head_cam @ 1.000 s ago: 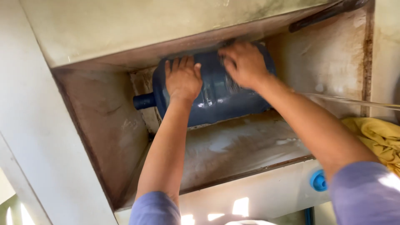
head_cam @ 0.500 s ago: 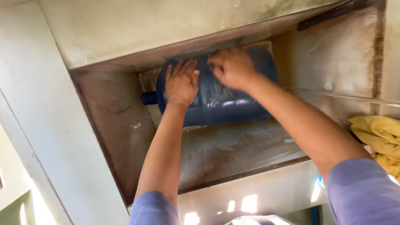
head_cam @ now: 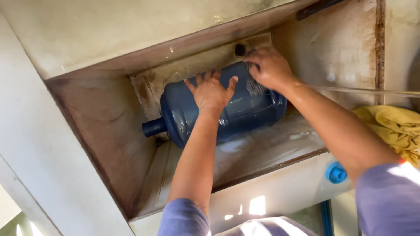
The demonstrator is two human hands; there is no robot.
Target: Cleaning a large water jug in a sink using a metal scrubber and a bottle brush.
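We have a large dark-blue water bottle [head_cam: 223,107] lying on its side at the back of a stained concrete trough [head_cam: 109,126], its capped neck [head_cam: 154,127] pointing to 9 o'clock and its base toward 3 o'clock. Our left hand [head_cam: 211,91] lies flat on top of the bottle's barrel, fingers spread, pressing rather than gripping. Our right hand [head_cam: 270,67] is curled over the base end at about 1 o'clock from the left, fingers bent on the bottle's upper edge.

The trough floor looks wet and slick, so we judge that the round bottle could roll or slide out from under open palms, and the neck could knock the left wall, which it nearly touches.

At 3 o'clock a thin stream of water [head_cam: 363,90] crosses above the right forearm; its source is cut off. A yellow cloth [head_cam: 391,129] lies beyond it, partly out of view. A blue fitting [head_cam: 336,173] sits on the trough's front wall at 4 o'clock. A dark hole [head_cam: 239,49] shows in the back wall. We cannot tell whether the bottle holds water.
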